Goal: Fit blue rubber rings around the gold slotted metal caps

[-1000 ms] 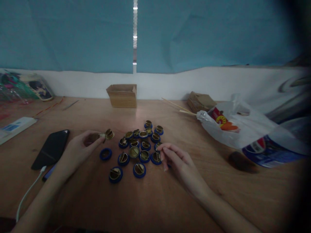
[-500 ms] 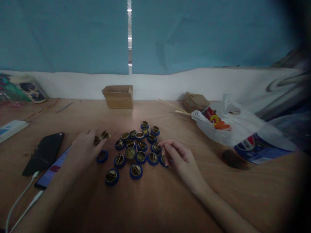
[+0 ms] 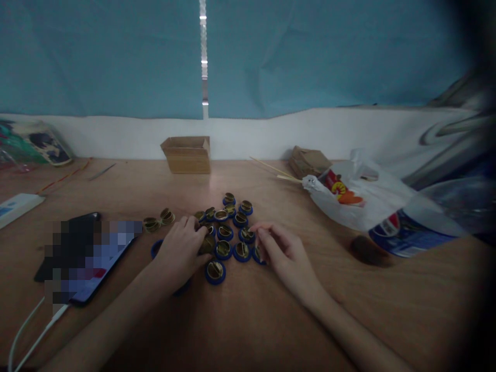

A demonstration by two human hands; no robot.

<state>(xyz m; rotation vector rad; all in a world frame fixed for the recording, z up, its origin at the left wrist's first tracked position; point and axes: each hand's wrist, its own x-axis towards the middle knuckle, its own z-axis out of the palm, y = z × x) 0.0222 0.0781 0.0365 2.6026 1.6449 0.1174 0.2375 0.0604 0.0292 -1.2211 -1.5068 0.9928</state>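
Several round pin-back badges with blue rims and brass-coloured backs (image 3: 215,271) lie clustered on the wooden table. My left hand (image 3: 185,248) is over the cluster's left side, its thumb and fingers around a brass-coloured round piece (image 3: 207,244). Two more brass-coloured pieces (image 3: 152,223) lie together beyond it to the left. At the cluster's right edge is my right hand (image 3: 277,247), thumb and forefinger pinched beside a badge (image 3: 259,254); what lies between the fingertips is too small to make out.
Two phones, a black one (image 3: 73,240) and one with a lit screen (image 3: 93,271), lie left with white cables. An open cardboard box (image 3: 189,157) stands at the back. A plastic bag (image 3: 349,206), a brown packet (image 3: 309,161) and a bottle (image 3: 411,232) are on the right.
My left hand has moved right, from beside the two loose brass-coloured pieces to the badge cluster. Those pieces now lie uncovered. My right hand has barely moved.
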